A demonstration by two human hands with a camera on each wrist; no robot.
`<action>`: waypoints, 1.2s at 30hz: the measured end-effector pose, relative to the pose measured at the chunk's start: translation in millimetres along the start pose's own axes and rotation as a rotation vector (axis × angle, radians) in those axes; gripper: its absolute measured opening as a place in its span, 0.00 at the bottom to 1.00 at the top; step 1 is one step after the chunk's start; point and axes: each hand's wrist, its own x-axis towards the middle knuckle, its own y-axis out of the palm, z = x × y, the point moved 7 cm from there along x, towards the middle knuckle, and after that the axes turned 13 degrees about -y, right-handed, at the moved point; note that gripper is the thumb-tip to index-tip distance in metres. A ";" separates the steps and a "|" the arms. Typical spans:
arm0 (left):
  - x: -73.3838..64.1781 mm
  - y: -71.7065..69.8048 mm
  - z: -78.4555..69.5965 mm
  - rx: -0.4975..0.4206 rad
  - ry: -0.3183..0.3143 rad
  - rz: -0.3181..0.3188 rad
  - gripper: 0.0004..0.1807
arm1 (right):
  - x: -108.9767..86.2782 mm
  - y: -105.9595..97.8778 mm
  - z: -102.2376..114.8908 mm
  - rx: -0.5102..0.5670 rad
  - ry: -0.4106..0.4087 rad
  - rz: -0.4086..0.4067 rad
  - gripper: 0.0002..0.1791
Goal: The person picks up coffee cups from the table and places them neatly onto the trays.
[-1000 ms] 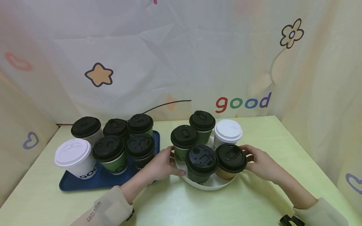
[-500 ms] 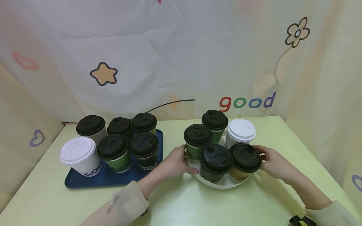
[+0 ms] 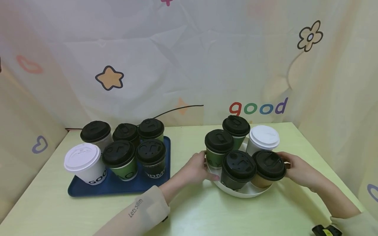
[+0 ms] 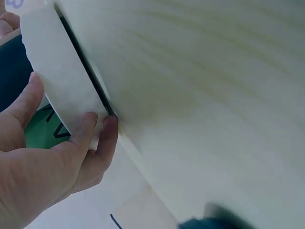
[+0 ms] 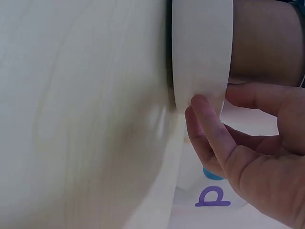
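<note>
A round white plate (image 3: 236,194) carries several lidded paper coffee cups, among them a green cup (image 3: 216,158), a white-lidded cup (image 3: 263,137) and a brown cup (image 3: 261,181) with a black lid. My left hand (image 3: 198,168) grips its left rim; in the left wrist view the thumb lies on the inner side and fingertips (image 4: 110,125) press the outer wall. On the opposite side, my right hand (image 3: 302,170) pinches the rim, its fingers (image 5: 209,119) against the outer wall in the right wrist view. Whether the plate touches the table cannot be told.
A dark blue tray (image 3: 97,191) on the left holds several lidded cups, including a white cup (image 3: 85,164) at its front left corner. Behind the pale table (image 3: 189,213) hangs a printed curtain (image 3: 183,65).
Both hands have moved to the right with the plate and its cups, away from the blue tray. The grip looks the same, and the head view has shifted slightly.
</note>
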 end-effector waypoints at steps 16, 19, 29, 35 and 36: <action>14.9 10.3 -13.0 0.047 -0.013 -0.011 0.48 | -7.6 -15.4 -11.3 0.017 0.002 -0.007 0.27; 18.6 11.9 -14.5 0.059 -0.019 -0.006 0.48 | -8.3 -17.2 -13.0 0.014 -0.003 -0.010 0.26; 23.0 11.3 -15.2 0.062 -0.035 0.011 0.51 | -11.2 -22.5 -16.8 0.024 0.018 -0.034 0.28; 21.5 9.5 -11.1 0.076 -0.057 0.025 0.52 | -12.3 -25.5 -13.2 -0.048 0.027 -0.022 0.26; 20.8 8.9 -10.6 0.078 -0.059 0.026 0.53 | -12.7 -26.8 -12.0 -0.061 0.026 -0.018 0.26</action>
